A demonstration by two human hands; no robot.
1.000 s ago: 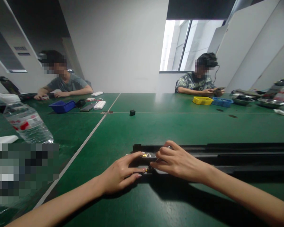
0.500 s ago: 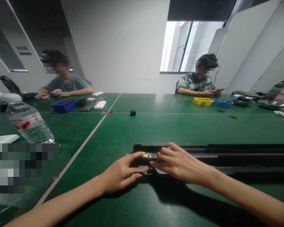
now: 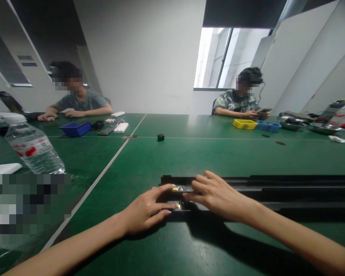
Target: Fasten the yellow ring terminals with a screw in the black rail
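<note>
A long black channel-shaped rail (image 3: 276, 197) lies across the table in front of me. My left hand (image 3: 145, 209) is at its left end, with the thumb and a finger on either side of the near wall and another finger reaching over to the far part. Small yellow metal fittings (image 3: 175, 188) show by its fingertips. Over the channel, just to the right, my right hand (image 3: 214, 195) is closed, its fingertips pinched together. Whatever lies between them is mostly hidden; a small dark, shiny piece (image 3: 184, 202) shows below the fingertips.
A water bottle (image 3: 36, 147) tilts at the left. Farther back are a blue tray (image 3: 75, 129), a white power bank (image 3: 121, 128), a small black cube (image 3: 160, 137) and a yellow tray (image 3: 245, 124). Metal bowls (image 3: 324, 128) stand far right. Two people sit across the table.
My right hand's fingers have shifted slightly over the channel. My left hand keeps its place at the rail's end. The view has moved a little.
</note>
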